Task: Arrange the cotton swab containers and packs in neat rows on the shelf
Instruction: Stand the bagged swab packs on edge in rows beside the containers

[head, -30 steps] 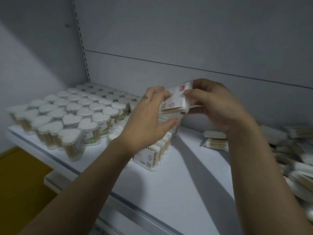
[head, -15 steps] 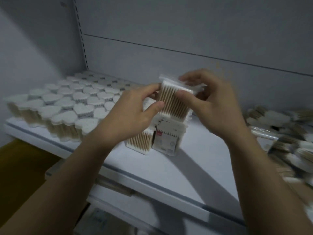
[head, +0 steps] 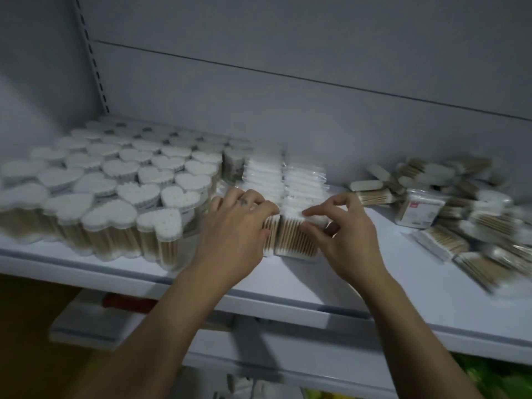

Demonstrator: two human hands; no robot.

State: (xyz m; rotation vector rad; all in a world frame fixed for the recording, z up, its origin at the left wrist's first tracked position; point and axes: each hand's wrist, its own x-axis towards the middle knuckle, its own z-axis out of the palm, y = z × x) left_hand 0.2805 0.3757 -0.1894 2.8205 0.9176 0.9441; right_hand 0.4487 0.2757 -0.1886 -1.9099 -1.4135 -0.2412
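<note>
Left hand point(head: 236, 226) curls over the left front pack point(head: 273, 243), thumb on its face. Right hand point(head: 342, 234) pinches the top of the right front pack point(head: 296, 240). Both packs stand upright on the shelf point(head: 345, 283), heading two rows just beside the heart-shaped containers point(head: 121, 191). Loose packs point(head: 460, 226) lie heaped at right.

1. Heart-shaped containers point(head: 121, 180): clear, with white swab tips on top and wooden sticks below. They stand upright in tight rows at 9 o'clock on the white shelf point(head: 359, 272).
2. Upright packs point(head: 299, 180): two touching rows at centre, running toward 12 o'clock. The left hand point(head: 239, 226) and right hand point(head: 348, 234) grip the front ones.
3. Loose packs point(head: 449, 214): lying flat in a jumbled heap at 3 o'clock.
</note>
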